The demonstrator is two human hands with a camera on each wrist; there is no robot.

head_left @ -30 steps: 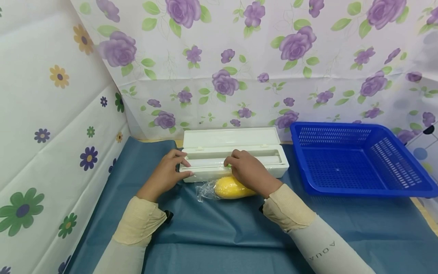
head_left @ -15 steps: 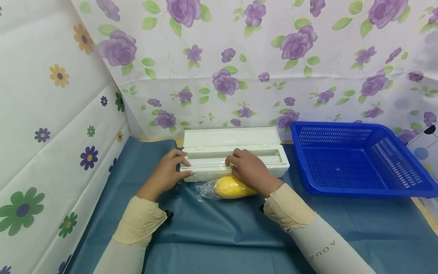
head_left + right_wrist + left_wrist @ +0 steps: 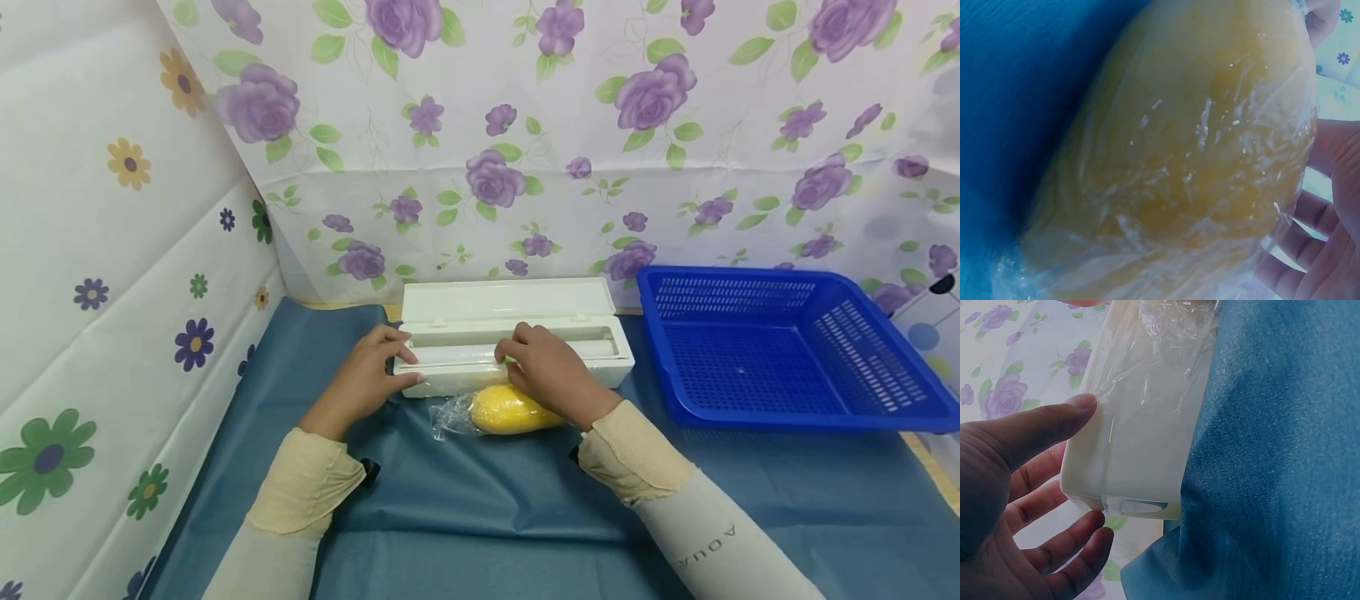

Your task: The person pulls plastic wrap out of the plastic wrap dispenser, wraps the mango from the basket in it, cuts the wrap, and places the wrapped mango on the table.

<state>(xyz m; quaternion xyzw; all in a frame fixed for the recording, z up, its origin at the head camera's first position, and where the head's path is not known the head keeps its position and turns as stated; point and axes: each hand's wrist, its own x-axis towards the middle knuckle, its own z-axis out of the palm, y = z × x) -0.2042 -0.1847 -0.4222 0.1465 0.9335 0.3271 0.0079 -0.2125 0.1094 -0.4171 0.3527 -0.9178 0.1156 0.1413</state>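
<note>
A white cling film dispenser point(image 3: 442, 383) stands at the back of the table with its lid point(image 3: 510, 300) raised and a roll of film point(image 3: 457, 354) inside. My left hand point(image 3: 358, 379) grips its left end, thumb on the front edge and fingers around the end. The fingers of my right hand point(image 3: 547, 371) curl over a small green slide cutter point(image 3: 511, 361) near the middle of the front edge, mostly hidden by them. Below that hand, against the dispenser's front, lies a yellow oval fruit point(image 3: 502, 410) in clear film, filling much of the right wrist view.
To the right sits a blue perforated plastic basket point(image 3: 795, 417). A blue-grey cloth point(image 3: 465, 550) covers the table, and flowered sheets point(image 3: 442, 133) hang behind and at the left.
My right hand has shifted very slightly to the right along the dispenser's edge. The left hand and the wrapped fruit look the same.
</note>
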